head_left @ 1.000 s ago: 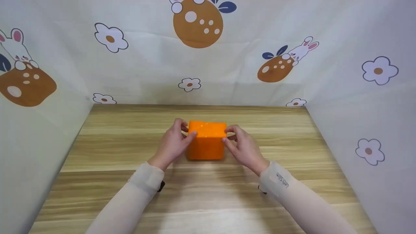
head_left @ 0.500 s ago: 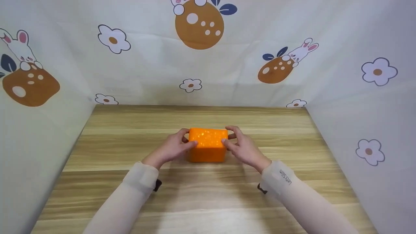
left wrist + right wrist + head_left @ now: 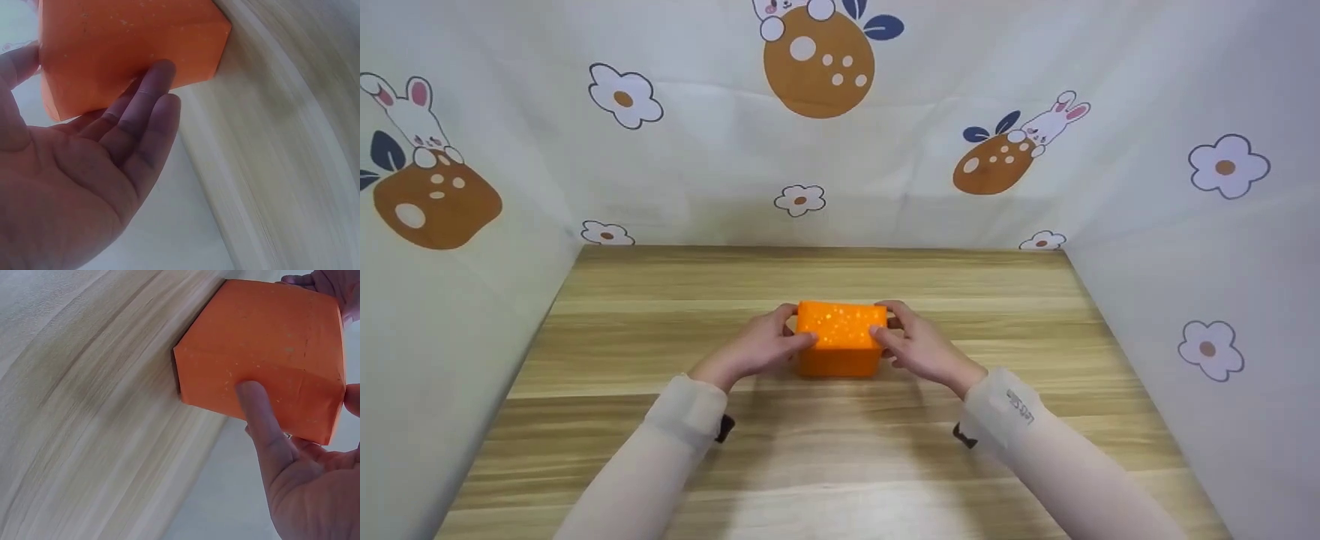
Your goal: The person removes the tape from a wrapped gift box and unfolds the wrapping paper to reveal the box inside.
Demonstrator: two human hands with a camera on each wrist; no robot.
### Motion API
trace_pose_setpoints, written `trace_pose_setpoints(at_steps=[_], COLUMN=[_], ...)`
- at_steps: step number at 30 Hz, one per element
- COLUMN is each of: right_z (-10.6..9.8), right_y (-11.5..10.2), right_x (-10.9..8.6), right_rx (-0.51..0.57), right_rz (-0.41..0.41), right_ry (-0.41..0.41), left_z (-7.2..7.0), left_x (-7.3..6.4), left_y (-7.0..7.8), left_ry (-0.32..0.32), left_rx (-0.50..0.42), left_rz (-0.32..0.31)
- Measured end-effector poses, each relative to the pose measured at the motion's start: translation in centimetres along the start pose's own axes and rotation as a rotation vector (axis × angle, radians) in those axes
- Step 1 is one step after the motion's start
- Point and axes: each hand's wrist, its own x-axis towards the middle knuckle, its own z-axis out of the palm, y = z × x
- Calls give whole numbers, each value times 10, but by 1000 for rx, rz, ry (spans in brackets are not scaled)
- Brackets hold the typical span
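An orange box (image 3: 840, 326) with pale specks on its upper face stands near the middle of the wooden table, its top tipped toward me. My left hand (image 3: 761, 343) holds its left side, thumb on the speckled face and fingers along the side. On the opposite side my right hand (image 3: 921, 346) grips it the same way, thumb near the right edge. In the left wrist view, fingertips (image 3: 163, 70) lie against the orange wall. The right wrist view shows one finger (image 3: 256, 402) pressed to the box's side, a lower edge near the tabletop. Whatever the box contains is hidden.
The wood-grain table (image 3: 607, 315) runs back to a fabric wall (image 3: 697, 150) printed with fruit, rabbits and flowers. Similar cloth encloses the left and right sides. A dark piece (image 3: 964, 435) shows under the right wrist, another under the left.
The box has tipped toward me, so more of its speckled face and less of its front show. Both thumbs have moved nearer with it, while the hands keep hold of its sides.
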Motion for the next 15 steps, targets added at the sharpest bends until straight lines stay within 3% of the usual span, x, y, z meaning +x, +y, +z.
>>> trace_pose_setpoints(at_steps=[15], right_z=[3], right_y=[4], right_x=[1], right_rx=[-68], right_rz=[-141], right_ry=[35], left_z=[6], left_x=[2], left_y=[1], left_ry=[59], left_rx=[71], left_rz=[41])
